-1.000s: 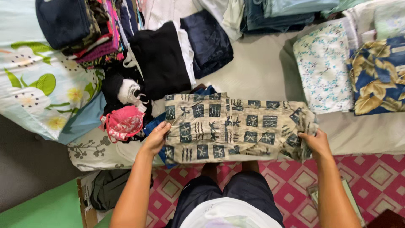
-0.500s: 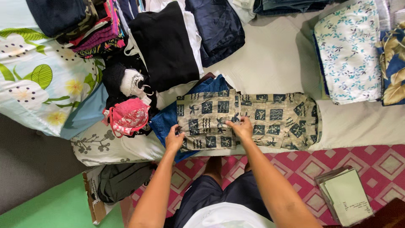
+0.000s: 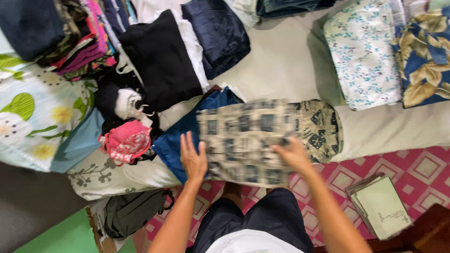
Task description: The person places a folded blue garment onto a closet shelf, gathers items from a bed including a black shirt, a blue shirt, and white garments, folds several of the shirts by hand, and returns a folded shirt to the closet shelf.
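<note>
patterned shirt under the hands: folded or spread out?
Folded. The patterned shirt forms a compact layered rectangle; left hand and right hand press its near corners.

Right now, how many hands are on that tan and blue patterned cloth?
2. The left hand lies flat at the left edge of the patterned cloth; the right hand presses its lower right part. No other hands show in view.

The folded shirt lies at the near edge of the bed, overlapping the jeans to its left. Stacks of clothes lie farther back on the left, and folded sheets at far right. On the floor, papers lie near right and a bag near left.
</note>
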